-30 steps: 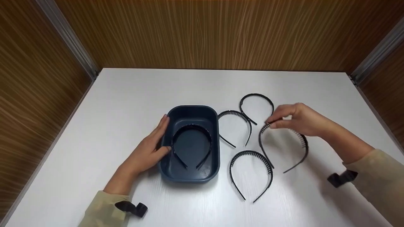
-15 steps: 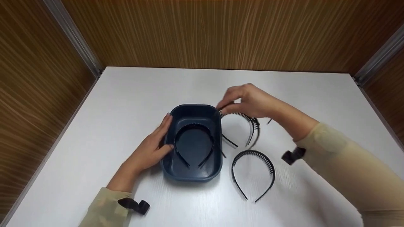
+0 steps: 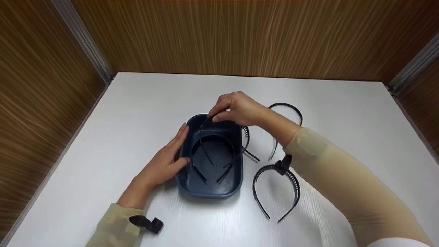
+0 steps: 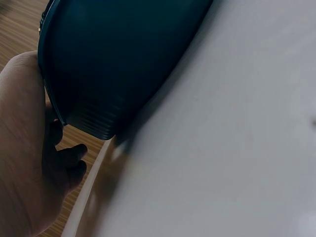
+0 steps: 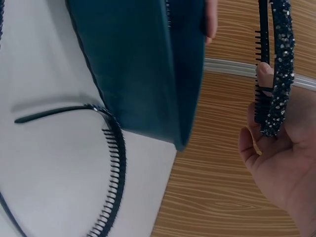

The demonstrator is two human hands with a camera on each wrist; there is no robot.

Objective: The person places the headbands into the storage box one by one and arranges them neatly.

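A dark blue bin (image 3: 236, 178) sits mid-table; one black headband (image 3: 212, 138) lies inside it. My left hand (image 3: 171, 154) rests against the bin's left wall, fingers straight along it and thumb at the rim; the left wrist view shows the palm (image 4: 29, 148) against the bin (image 4: 118, 54). My right hand (image 3: 219, 115) pinches a second headband (image 3: 205, 151) above the bin's far end, its two ends hanging down inside. In the right wrist view this held headband (image 5: 279, 64) is studded and toothed, gripped by my right hand (image 5: 264, 79) next to the bin (image 5: 143, 64).
Three more toothed black headbands lie on the white table (image 3: 137, 103) right of the bin: one far (image 3: 286, 105), one near (image 3: 291, 178), and one (image 3: 246, 134) partly hidden under my right forearm. Wood-grain walls close in the table on three sides.
My right hand carried a headband leftward from the table's right side to above the bin, and its ends now dip inside. The left hand stayed on the bin.
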